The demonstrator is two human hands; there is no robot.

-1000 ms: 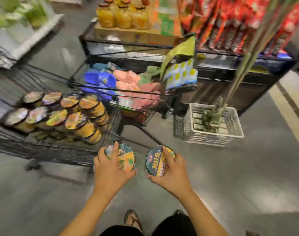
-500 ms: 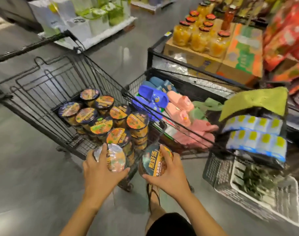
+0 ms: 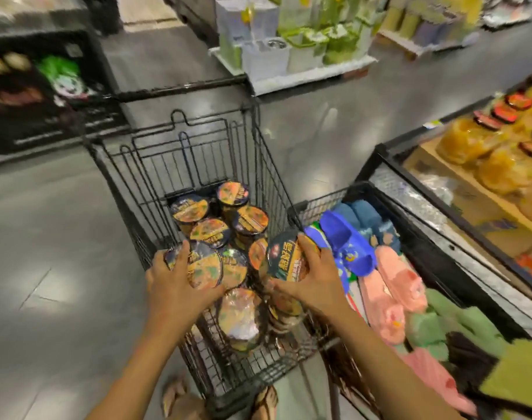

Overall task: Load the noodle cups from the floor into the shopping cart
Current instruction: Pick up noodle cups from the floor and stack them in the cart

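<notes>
A black wire shopping cart [image 3: 155,183] stands in front of me, its basket holding several round noodle cups [image 3: 211,230] with orange and dark lids. My left hand [image 3: 175,286] grips one noodle cup [image 3: 205,269] by its rim, over the near part of the basket. My right hand [image 3: 314,277] holds a second noodle cup [image 3: 286,259] with a dark lid, tilted, just above the cups at the basket's right side. Both held cups hover inside the cart's outline. More cups [image 3: 243,319] lie lower in the basket beneath my hands.
A wire bin of slippers [image 3: 346,241] in blue, pink and green adjoins the cart's right side. Behind it, a shelf carries jars of yellow fruit [image 3: 470,144]. A pallet of white and green boxes [image 3: 292,53] sits across the aisle. My sandalled feet [image 3: 173,395] are on the grey floor.
Both hands have carried their cups up from near the floor and forward over the cart basket. The view has swung so the cart is now straight ahead.
</notes>
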